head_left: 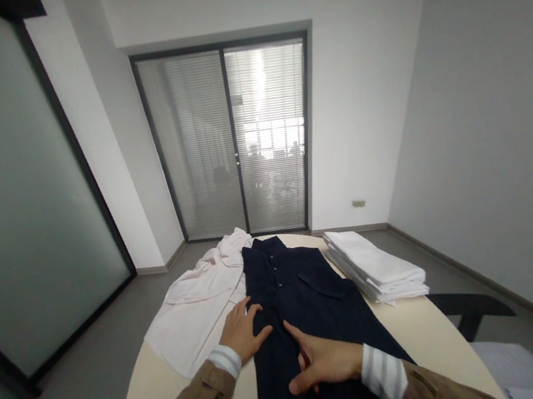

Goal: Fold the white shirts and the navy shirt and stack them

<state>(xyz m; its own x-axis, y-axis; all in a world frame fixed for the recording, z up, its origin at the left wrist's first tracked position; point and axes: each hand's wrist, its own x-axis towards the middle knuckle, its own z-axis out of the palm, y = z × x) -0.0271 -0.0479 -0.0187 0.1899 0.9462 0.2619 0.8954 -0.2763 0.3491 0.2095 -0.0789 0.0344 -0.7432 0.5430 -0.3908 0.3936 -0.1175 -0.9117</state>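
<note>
A navy polo shirt [313, 300] lies front up on the round table, its collar at the far end and its buttons down the upper middle. The left side of the shirt is folded in towards the middle. My left hand [244, 330] rests at its left edge, fingers spread and touching the cloth. Over the lower middle of the shirt is my right hand [329, 357], with thumb and forefinger apart and nothing seen between them; its other fingers are partly hidden. Left of the navy shirt, a pale pink shirt [198, 311] lies loosely spread and wrinkled.
A stack of folded white cloth [375, 263] sits on the right side of the cream round table [446, 346]. Beyond the table's right edge are a black chair armrest [475, 302] and a white patterned item [526, 367]. A glass door with blinds [235, 144] stands behind.
</note>
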